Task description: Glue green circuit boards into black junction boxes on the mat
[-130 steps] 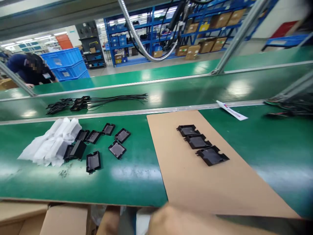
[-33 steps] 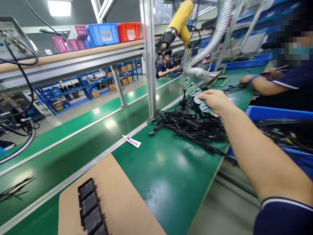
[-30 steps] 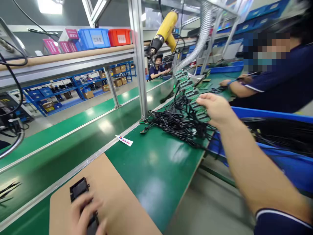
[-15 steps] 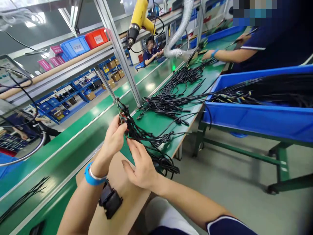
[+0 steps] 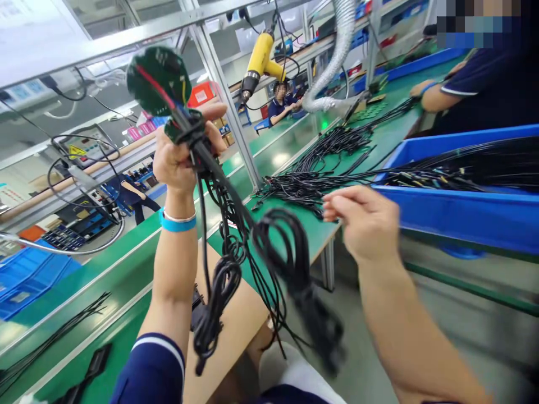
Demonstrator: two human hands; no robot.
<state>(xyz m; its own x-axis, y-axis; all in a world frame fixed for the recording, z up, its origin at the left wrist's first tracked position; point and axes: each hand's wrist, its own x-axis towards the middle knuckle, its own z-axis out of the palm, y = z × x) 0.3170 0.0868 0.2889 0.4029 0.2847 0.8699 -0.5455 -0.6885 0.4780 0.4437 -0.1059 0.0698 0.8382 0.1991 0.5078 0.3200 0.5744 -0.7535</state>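
1. L hand is raised at L of centre. Its fingers are closed around the cable bunch, near the end w/ the PCB. The exact contact of each fingertip is partly hidden, so I cannot tell it.
2. The PCB stands out above L hand, toward the camera; it is green, blurred, w/ red & yellow wires. Another green piece is at the thumb.
3. The cable bunch hangs from L hand down to the R. Two coiled parts are in front: coil is nearer the L arm, & thicker coil, blurred at its low end, is more to the R.
4. R hand is in the air, well apart from L hand. Fingers are curled in, thumb pressed to the forefinger. In the view it is just in front of the blue bin.
5. L wrist has a blue band.
6. Below the cable bunch: cardboard on the green table, w/ black cases on it, partly covered.
7. Cable pile lies on the table, btw. the metal post & the bin. More cables are in the bin.
8. Yellow heat gun hangs above, nose down, beside the silver duct.
9. Co-worker is at far R, arm over the table.
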